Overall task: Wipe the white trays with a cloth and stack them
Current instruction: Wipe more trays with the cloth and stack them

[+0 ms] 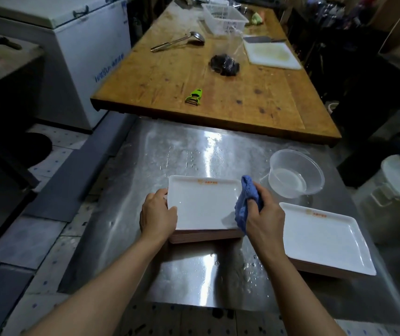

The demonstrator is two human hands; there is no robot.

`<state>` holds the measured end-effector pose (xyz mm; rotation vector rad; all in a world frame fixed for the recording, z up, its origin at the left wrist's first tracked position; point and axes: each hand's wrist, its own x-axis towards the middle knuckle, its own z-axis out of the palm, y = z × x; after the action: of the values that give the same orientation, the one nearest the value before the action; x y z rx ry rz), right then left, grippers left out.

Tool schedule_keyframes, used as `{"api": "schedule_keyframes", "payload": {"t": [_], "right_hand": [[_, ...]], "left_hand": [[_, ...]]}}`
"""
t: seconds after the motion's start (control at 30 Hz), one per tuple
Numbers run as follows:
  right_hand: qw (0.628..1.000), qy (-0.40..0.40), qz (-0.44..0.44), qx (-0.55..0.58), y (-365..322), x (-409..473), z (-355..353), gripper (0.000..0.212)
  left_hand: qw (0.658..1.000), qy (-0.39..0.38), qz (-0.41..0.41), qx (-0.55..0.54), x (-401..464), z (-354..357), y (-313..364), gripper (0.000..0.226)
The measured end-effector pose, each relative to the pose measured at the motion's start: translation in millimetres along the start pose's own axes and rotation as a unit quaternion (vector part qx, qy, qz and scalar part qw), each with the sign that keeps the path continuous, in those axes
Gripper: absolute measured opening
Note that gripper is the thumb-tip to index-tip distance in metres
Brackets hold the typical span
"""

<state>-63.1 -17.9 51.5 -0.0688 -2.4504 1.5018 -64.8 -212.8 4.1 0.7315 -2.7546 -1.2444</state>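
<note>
A wet stainless-steel worktop (194, 151) carries two piles of white rectangular plastic trays, with a long wooden table (206, 76) butted against its far edge. The wiping step appears to be under way on the top tray of the nearer pile (204, 204), which lies square before the person. The left hand (157, 214) grips that tray's left rim, thumb over the edge, steadying it. The right hand (264, 212) is closed around a bunched blue cloth (247, 202) pressed to the tray's right side. A second pile of white trays (325, 238) sits just to the right, angled, most likely the finished stack. The next move probably calls for sweeping the cloth across the tray floor, then lifting the tray onto that right-hand pile. A clear plastic bowl holding water (296, 175) stands close behind the right hand and could be knocked during a wide stroke. Farther off on the wooden table lie a white cutting board (271, 54), a metal ladle (179, 41) and a small green peeler (194, 95).
</note>
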Motion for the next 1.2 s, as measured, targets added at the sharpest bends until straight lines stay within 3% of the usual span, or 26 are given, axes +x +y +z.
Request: {"api": "schedule_keyframes", "payload": {"t": [0.1,0.2,0.3,0.47,0.57,0.73,0.9,1.03,1.13,1.2], "right_hand": [[0.991,0.026,-0.017,-0.129,4.1,14.3,17.5,0.032],[0.965,-0.113,0.025,-0.235,17.3,19.1,36.7,0.047],[0.939,-0.218,0.036,-0.263,32.1,18.8,47.6,0.029],[0.938,-0.171,0.051,-0.297,45.9,41.7,52.4,0.036],[0.958,-0.118,0.11,-0.238,42.7,49.0,70.0,0.028],[0.98,-0.099,0.077,-0.156,35.1,36.3,99.1,0.026],[0.972,-0.149,-0.038,-0.179,18.9,26.3,125.4,0.025],[0.963,-0.205,-0.105,-0.138,-1.6,19.1,137.0,0.042],[0.95,-0.256,-0.124,-0.131,2.7,15.5,131.1,0.039],[0.939,-0.289,-0.131,-0.131,6.4,10.6,121.7,0.042]], "left_hand": [[0.997,-0.03,-0.02,-0.071,3.2,-1.1,-0.2,0.037],[0.987,-0.066,-0.053,-0.134,2.1,-0.9,-3.5,0.035],[0.971,-0.081,-0.08,-0.212,1.2,-1.9,-6.0,0.036],[0.948,-0.103,-0.094,-0.288,2.6,-4.5,-4.3,0.043],[0.946,-0.106,-0.089,-0.293,4.6,-4.4,-5.7,0.052],[0.948,-0.101,-0.093,-0.288,12.2,-2.5,-11.3,0.06],[0.944,-0.109,-0.085,-0.301,13.1,-0.7,-13.6,0.06],[0.952,-0.117,-0.076,-0.272,16.9,1.1,-18.4,0.061],[0.926,-0.139,-0.118,-0.331,19.9,-1.8,-19.7,0.061],[0.879,-0.166,-0.154,-0.42,20.0,-3.2,-16.9,0.046]]}}
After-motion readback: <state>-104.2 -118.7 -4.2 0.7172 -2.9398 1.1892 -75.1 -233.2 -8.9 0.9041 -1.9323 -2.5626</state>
